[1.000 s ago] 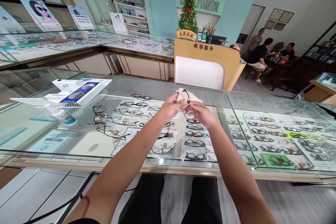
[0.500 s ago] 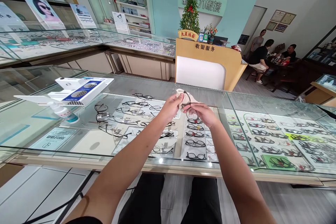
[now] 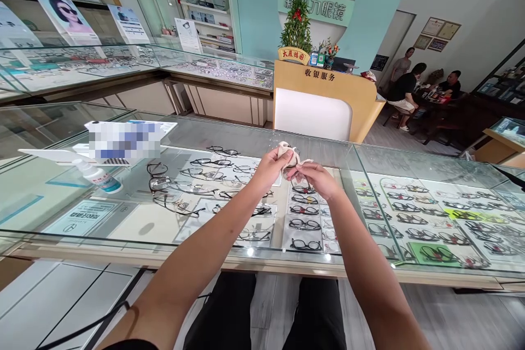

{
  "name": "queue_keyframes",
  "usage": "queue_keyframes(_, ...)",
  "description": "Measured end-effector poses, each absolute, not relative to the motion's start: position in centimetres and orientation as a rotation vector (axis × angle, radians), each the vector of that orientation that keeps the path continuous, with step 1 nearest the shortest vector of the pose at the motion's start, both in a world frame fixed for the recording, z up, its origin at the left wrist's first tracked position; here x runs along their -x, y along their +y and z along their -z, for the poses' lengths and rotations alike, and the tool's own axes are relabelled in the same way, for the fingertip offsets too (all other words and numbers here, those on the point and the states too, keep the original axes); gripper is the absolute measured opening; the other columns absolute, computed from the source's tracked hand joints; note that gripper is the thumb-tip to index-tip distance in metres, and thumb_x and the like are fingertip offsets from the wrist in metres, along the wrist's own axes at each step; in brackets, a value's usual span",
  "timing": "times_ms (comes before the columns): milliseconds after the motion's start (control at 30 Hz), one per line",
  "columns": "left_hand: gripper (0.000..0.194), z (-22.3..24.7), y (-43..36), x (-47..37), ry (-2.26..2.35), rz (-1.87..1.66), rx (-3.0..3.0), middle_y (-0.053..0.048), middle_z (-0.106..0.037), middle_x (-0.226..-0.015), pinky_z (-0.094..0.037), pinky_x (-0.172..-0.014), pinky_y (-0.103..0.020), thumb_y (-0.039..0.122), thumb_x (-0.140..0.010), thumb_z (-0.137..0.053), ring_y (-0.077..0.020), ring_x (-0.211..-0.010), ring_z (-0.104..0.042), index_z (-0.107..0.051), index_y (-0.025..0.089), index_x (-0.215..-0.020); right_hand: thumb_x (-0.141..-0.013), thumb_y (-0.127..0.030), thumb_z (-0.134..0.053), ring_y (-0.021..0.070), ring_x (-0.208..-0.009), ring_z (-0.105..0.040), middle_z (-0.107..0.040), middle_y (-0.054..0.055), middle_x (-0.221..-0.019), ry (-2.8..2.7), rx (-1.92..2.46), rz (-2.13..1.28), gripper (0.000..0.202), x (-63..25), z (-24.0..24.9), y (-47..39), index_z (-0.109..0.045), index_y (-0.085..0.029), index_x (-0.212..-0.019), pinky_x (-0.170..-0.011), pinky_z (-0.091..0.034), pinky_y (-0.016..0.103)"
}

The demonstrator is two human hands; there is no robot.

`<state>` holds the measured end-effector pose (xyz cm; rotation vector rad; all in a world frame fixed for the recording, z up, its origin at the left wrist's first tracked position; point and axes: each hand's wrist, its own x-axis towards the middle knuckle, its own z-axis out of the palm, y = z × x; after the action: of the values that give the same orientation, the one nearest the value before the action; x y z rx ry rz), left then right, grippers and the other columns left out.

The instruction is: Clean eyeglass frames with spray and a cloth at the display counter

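Observation:
Above the glass counter, both my hands meet around a pale cleaning cloth (image 3: 283, 149) and a pair of eyeglasses (image 3: 297, 150). My left hand (image 3: 271, 167) is closed, thumb on top, pinching the cloth over part of the eyeglasses. Fingers of my right hand (image 3: 316, 177) are closed on the other side of the eyeglasses, with an edge of cloth beside them. Cloth and fingers hide much of the frame. Below, inside the display case, lie rows of eyeglasses (image 3: 305, 224).
On the glass top (image 3: 135, 219) to the left stand a white spray bottle (image 3: 100, 176) and an opened box (image 3: 164, 128), partly blurred out. Several dark-framed glasses (image 3: 158, 183) are near the bottle. Beyond are a cash desk (image 3: 328, 79) and, far right, seated people (image 3: 404, 90).
My left thumb and the cloth have shifted slightly across the eyeglasses, which have turned a little in my fingers. My right hand stays nearly in place. The box is now blurred out.

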<state>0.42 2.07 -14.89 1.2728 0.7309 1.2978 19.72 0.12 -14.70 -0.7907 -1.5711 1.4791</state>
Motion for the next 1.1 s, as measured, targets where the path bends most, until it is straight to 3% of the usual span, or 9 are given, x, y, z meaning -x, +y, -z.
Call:
queue_keyframes(167, 0.063, 15.0, 2.7, 0.1, 0.724, -1.253, -1.266, -0.002, -0.07, -0.08, -0.044, -0.068, -0.029, 0.076, -0.081, -0.088, -0.0151, -0.07, -0.057, -0.071, 0.016, -0.09, -0.094, -0.061, -0.08, 0.0227, -0.089, -0.067, -0.081, 0.009, -0.092, -1.497, 0.817, -1.466, 0.042, -19.9, 14.3, 0.1, -0.089, -0.02, -0.092, -0.085, -0.048, 0.037)
queue_keyframes(400, 0.054, 14.0, 1.9, 0.3, 0.646, -1.153, -1.323, 0.002, -0.066, -0.078, -0.043, -0.07, -0.028, 0.055, -0.075, -0.1, -0.0143, -0.07, -0.057, -0.068, 0.018, -0.099, -0.089, -0.066, -0.084, 0.0226, -0.089, -0.067, -0.081, 0.009, -0.09, -1.448, 0.788, -1.507, 0.046, -20.0, 14.4, 0.3, -0.089, -0.02, -0.088, -0.085, -0.048, 0.036)
queue_keyframes(667, 0.059, 14.2, 2.2, 0.4, 0.666, -1.196, -1.318, 0.0, -0.065, -0.079, -0.044, -0.072, -0.029, 0.07, -0.08, -0.092, -0.0148, -0.074, -0.056, -0.069, 0.017, -0.09, -0.095, -0.062, -0.08, 0.02, -0.085, -0.06, -0.082, 0.009, -0.1, -1.527, 0.788, -1.514, 0.044, -20.4, 14.6, 0.3, -0.089, -0.019, -0.096, -0.083, -0.046, 0.036)
queue_keyframes(1100, 0.06, 14.5, 2.3, 0.2, 0.678, -1.225, -1.316, -0.001, -0.067, -0.081, -0.044, -0.072, -0.029, 0.071, -0.078, -0.093, -0.0157, -0.076, -0.057, -0.072, 0.017, -0.093, -0.093, -0.067, -0.081, 0.023, -0.091, -0.065, -0.084, 0.01, -0.103, -1.527, 0.786, -1.507, 0.047, -20.5, 14.7, 0.4, -0.089, -0.021, -0.094, -0.09, -0.05, 0.039)
